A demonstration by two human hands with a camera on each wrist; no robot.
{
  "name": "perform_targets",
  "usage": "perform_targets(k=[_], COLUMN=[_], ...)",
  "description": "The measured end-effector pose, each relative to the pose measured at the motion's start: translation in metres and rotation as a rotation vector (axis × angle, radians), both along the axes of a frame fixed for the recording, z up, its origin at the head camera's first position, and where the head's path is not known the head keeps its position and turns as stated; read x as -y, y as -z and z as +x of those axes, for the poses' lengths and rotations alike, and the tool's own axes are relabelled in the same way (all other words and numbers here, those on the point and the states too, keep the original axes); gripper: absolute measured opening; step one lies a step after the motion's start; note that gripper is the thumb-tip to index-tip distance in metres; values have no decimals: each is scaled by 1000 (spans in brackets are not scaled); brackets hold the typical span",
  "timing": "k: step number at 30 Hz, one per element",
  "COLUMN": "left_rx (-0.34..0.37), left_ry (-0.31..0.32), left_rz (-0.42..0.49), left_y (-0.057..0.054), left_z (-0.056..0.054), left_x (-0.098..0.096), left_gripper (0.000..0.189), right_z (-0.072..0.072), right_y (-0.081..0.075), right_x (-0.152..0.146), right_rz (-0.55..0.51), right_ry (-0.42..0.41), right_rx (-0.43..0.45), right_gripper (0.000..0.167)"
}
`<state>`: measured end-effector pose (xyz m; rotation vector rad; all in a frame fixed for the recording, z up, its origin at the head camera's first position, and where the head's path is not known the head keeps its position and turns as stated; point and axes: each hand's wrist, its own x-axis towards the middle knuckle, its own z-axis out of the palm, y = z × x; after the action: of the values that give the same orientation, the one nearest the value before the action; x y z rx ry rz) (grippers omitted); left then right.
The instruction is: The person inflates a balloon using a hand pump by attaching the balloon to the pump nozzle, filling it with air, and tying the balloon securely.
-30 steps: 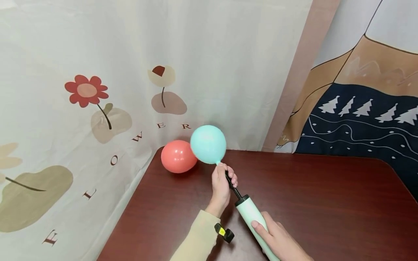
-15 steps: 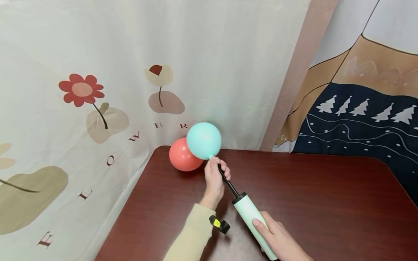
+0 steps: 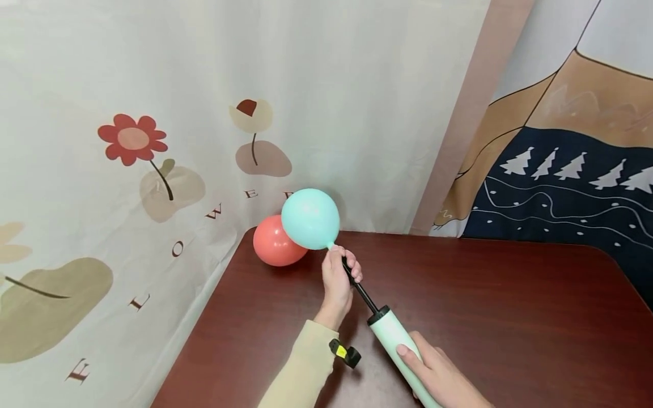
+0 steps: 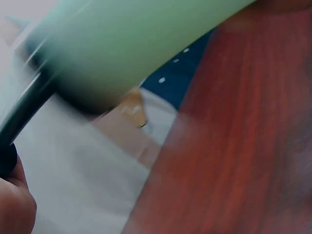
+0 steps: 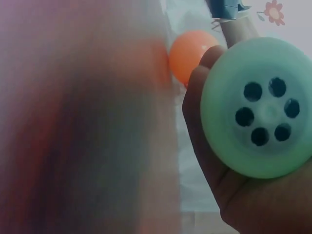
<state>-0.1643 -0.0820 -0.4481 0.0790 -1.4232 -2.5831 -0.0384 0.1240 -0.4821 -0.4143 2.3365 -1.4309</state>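
In the head view a round light-blue balloon (image 3: 310, 219) stands at the upper end of a hand balloon pump. My left hand (image 3: 338, 275) grips the pump's black end, thumb and forefinger at the balloon's neck. A stretch of black rod (image 3: 367, 298) shows between that hand and the mint-green barrel of the balloon pump (image 3: 397, 343). Lower right, my right hand (image 3: 436, 368) is wrapped around the barrel, thumb along its top. The right wrist view faces the barrel's round end cap (image 5: 268, 109), which has several dark holes.
A red balloon (image 3: 278, 242) rests on the dark red-brown table (image 3: 484, 306) near its far left corner, partly behind the light-blue one. A pale curtain (image 3: 367, 113) printed with flowers hangs along the table's left and back. A black wrist camera (image 3: 347, 354) juts from the left sleeve.
My left hand and the light-blue balloon have shifted up and left, away from the barrel, so more black rod shows. My right hand keeps its hold on the barrel, nearly in place.
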Motion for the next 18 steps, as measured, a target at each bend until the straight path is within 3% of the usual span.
perform_targets(k=[6,9,14,18], left_rx=[10,19,11,-6], left_ry=[79,89,66,19], left_rz=[-48,-76,-51,-19], left_y=[13,15,5,-8], left_z=[17,18,3,-13], left_x=[-26,-29,-20,-4], left_gripper=[23,25,30,33], right_z=[-5,-6,-6,-1], right_y=[-2,-1,-4,-7], right_x=[8,9,5,-8], right_rz=[-73,-102,-140,-82], right_ry=[61,80,88,60], right_rx=[20,33,46,63], right_gripper=[33,33,31,31])
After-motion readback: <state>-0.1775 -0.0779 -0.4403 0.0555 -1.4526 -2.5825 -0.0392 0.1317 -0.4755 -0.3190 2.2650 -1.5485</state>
